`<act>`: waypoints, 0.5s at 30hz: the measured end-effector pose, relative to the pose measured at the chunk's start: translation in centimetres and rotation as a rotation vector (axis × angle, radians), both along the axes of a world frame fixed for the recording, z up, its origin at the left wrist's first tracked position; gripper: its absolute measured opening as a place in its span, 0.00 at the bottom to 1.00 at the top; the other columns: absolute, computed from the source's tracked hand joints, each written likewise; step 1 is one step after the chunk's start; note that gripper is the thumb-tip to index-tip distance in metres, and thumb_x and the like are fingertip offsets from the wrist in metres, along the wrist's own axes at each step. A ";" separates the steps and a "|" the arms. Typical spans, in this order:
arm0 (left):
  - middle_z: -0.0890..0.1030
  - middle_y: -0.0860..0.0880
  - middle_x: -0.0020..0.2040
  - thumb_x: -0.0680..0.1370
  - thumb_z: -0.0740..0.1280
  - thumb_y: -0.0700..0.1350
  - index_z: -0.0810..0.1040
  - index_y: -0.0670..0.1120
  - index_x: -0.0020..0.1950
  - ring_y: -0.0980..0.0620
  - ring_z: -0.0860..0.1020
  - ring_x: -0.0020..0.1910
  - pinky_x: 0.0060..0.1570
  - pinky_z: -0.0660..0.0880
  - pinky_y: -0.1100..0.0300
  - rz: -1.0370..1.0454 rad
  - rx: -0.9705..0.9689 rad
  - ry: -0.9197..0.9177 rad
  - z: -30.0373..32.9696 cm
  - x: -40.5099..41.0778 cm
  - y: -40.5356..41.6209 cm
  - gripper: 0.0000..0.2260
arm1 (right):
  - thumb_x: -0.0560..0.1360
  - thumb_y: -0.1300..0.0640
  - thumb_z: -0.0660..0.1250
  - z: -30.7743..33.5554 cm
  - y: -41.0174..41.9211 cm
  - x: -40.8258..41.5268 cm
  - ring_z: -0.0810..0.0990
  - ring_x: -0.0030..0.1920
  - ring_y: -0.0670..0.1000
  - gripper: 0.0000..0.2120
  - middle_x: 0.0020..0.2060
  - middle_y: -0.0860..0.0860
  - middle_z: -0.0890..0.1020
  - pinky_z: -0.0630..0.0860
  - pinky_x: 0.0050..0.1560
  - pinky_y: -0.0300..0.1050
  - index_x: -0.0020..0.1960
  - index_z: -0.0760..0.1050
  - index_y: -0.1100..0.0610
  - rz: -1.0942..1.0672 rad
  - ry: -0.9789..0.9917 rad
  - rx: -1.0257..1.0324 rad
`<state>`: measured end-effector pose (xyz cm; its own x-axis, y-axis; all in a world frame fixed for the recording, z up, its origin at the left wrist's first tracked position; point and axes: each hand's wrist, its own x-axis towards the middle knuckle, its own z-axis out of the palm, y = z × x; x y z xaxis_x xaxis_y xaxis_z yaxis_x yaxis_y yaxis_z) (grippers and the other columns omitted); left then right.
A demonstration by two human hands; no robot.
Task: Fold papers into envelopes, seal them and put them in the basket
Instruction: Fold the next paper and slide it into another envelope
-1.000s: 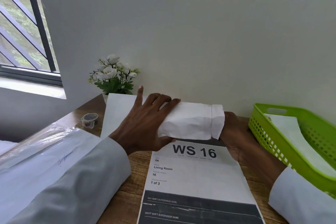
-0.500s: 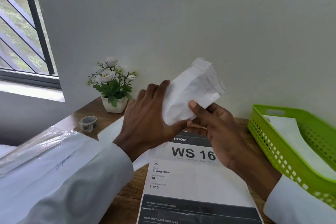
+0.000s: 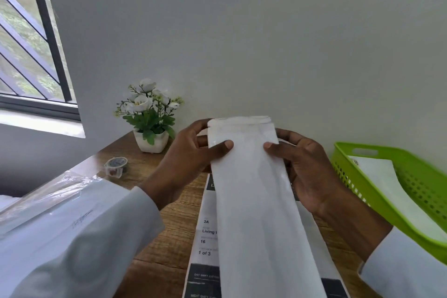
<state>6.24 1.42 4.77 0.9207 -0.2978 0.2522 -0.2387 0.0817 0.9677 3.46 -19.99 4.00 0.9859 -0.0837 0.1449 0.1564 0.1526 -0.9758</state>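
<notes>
A long white envelope (image 3: 256, 201) is held above the bench (image 3: 167, 230), its folded end at twelve o'clock. It is pinched at nine o'clock by the left hand (image 3: 191, 159) and at three o'clock by the right hand (image 3: 307, 172), thumbs on top. A green basket (image 3: 343, 164) holding paper is seen at three o'clock.

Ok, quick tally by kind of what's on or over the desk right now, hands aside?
Folded envelope held in both hands: 1
White paper in the green basket: 1
Green basket: 1
Printed sheet on the desk: 1
Tape roll: 1
Potted white flowers: 1
Plastic-wrapped paper pack: 1
Total: 7
</notes>
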 end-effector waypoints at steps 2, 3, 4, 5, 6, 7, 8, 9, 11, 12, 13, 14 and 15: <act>0.86 0.47 0.50 0.73 0.73 0.38 0.65 0.53 0.73 0.47 0.85 0.48 0.46 0.82 0.49 0.080 -0.039 -0.078 -0.7 0.2 -0.5 0.31 | 0.71 0.63 0.75 -0.4 0.2 0.0 0.87 0.44 0.54 0.28 0.48 0.52 0.87 0.82 0.38 0.48 0.67 0.73 0.46 -0.074 -0.106 -0.104; 0.86 0.47 0.49 0.74 0.72 0.36 0.62 0.55 0.74 0.47 0.85 0.48 0.46 0.82 0.50 0.091 -0.043 -0.131 -0.9 0.3 -0.6 0.34 | 0.70 0.65 0.75 -0.5 0.2 0.0 0.86 0.45 0.54 0.33 0.47 0.52 0.87 0.82 0.40 0.48 0.68 0.70 0.43 -0.094 -0.181 -0.146; 0.86 0.47 0.49 0.74 0.72 0.35 0.61 0.57 0.74 0.47 0.85 0.48 0.45 0.82 0.50 0.077 -0.051 -0.183 -1.1 0.3 -0.6 0.35 | 0.70 0.67 0.75 -0.6 0.2 0.1 0.86 0.45 0.55 0.35 0.48 0.53 0.87 0.83 0.42 0.48 0.69 0.70 0.42 -0.088 -0.248 -0.176; 0.86 0.47 0.49 0.75 0.71 0.34 0.61 0.59 0.73 0.46 0.85 0.48 0.44 0.82 0.51 0.048 -0.060 -0.227 -1.3 0.4 -0.7 0.35 | 0.70 0.68 0.75 -0.6 0.0 0.1 0.86 0.46 0.55 0.35 0.48 0.53 0.86 0.83 0.43 0.48 0.68 0.71 0.42 -0.059 -0.299 -0.189; 0.86 0.46 0.49 0.75 0.70 0.33 0.63 0.60 0.71 0.46 0.85 0.47 0.43 0.82 0.50 0.020 -0.071 -0.259 -1.4 0.3 -0.7 0.33 | 0.70 0.69 0.74 -0.5 -0.1 0.2 0.86 0.48 0.55 0.33 0.50 0.54 0.86 0.83 0.43 0.47 0.67 0.74 0.43 -0.021 -0.330 -0.189; 0.86 0.45 0.49 0.75 0.70 0.32 0.66 0.59 0.70 0.45 0.85 0.47 0.42 0.82 0.50 -0.002 -0.082 -0.280 -1.4 0.3 -0.8 0.32 | 0.70 0.69 0.74 -0.4 -0.3 0.1 0.86 0.49 0.55 0.30 0.51 0.53 0.86 0.82 0.44 0.46 0.65 0.76 0.45 0.012 -0.345 -0.189; 0.85 0.45 0.49 0.75 0.70 0.32 0.69 0.58 0.68 0.45 0.84 0.47 0.42 0.82 0.50 -0.021 -0.089 -0.293 -1.5 0.2 -0.9 0.29 | 0.69 0.69 0.74 -0.2 -0.4 0.1 0.86 0.49 0.54 0.27 0.53 0.53 0.86 0.82 0.44 0.46 0.63 0.79 0.47 0.031 -0.349 -0.194; 0.85 0.45 0.50 0.74 0.70 0.32 0.72 0.55 0.66 0.46 0.84 0.47 0.42 0.82 0.52 -0.035 -0.082 -0.301 -1.5 0.2 -1.0 0.26 | 0.69 0.68 0.75 -0.1 -0.5 0.1 0.85 0.50 0.53 0.25 0.53 0.52 0.85 0.82 0.44 0.46 0.61 0.80 0.48 0.035 -0.347 -0.200; 0.85 0.47 0.51 0.74 0.71 0.34 0.77 0.50 0.62 0.48 0.84 0.48 0.43 0.82 0.56 -0.048 -0.040 -0.302 -1.8 0.1 -1.4 0.20 | 0.68 0.67 0.76 -0.1 -0.6 0.0 0.85 0.50 0.52 0.21 0.53 0.52 0.86 0.82 0.46 0.47 0.58 0.82 0.50 0.008 -0.331 -0.211; 0.85 0.48 0.51 0.74 0.72 0.34 0.79 0.49 0.60 0.49 0.84 0.47 0.43 0.81 0.58 -0.041 -0.018 -0.299 -1.9 0.0 -1.6 0.18 | 0.68 0.66 0.76 -0.1 -0.7 0.1 0.85 0.50 0.53 0.19 0.51 0.52 0.86 0.82 0.47 0.48 0.56 0.83 0.50 -0.014 -0.316 -0.216; 0.85 0.48 0.51 0.73 0.72 0.35 0.80 0.48 0.59 0.51 0.84 0.47 0.42 0.81 0.59 -0.025 0.002 -0.297 -2.0 0.0 -1.7 0.16 | 0.68 0.65 0.77 -0.1 -0.7 0.1 0.85 0.48 0.54 0.17 0.50 0.52 0.86 0.81 0.46 0.48 0.54 0.84 0.51 -0.034 -0.296 -0.218; 0.85 0.49 0.49 0.73 0.72 0.35 0.80 0.47 0.57 0.51 0.84 0.46 0.42 0.82 0.59 -0.003 0.021 -0.300 -2.2 0.1 -1.8 0.14 | 0.68 0.64 0.77 -0.1 -0.7 0.1 0.85 0.46 0.54 0.15 0.47 0.53 0.87 0.81 0.45 0.48 0.52 0.84 0.53 -0.047 -0.275 -0.215; 0.86 0.48 0.48 0.73 0.72 0.36 0.81 0.46 0.56 0.50 0.84 0.45 0.43 0.82 0.57 0.019 0.034 -0.303 -2.3 0.2 -1.8 0.13 | 0.68 0.64 0.77 -0.1 -0.8 0.1 0.85 0.44 0.54 0.12 0.45 0.54 0.87 0.80 0.43 0.46 0.50 0.84 0.54 -0.054 -0.258 -0.209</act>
